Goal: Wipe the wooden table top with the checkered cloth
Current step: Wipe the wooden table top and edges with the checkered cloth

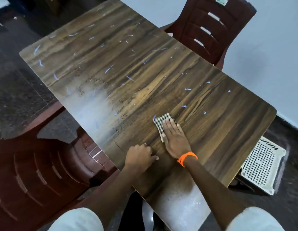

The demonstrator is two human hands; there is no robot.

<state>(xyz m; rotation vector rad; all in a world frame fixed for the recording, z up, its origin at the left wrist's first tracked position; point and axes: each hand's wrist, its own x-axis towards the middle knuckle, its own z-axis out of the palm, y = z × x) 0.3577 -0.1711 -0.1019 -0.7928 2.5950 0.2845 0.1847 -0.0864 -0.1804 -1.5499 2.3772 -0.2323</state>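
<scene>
The checkered cloth [162, 121] lay folded on the near right part of the wooden table [121, 67], flattened under the straight fingers of the right hand [175, 138], which wore an orange wristband [187, 157]. The left hand [139, 155] rested beside it, fingers curled, holding nothing. 2 dark red chairs [210, 25] flanked the table.

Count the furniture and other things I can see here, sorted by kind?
Wooden table: 1
Dark red plastic chairs: 2
White perforated stool: 1
Checkered cloth: 1
Orange wristband: 1
Total: 6
</scene>
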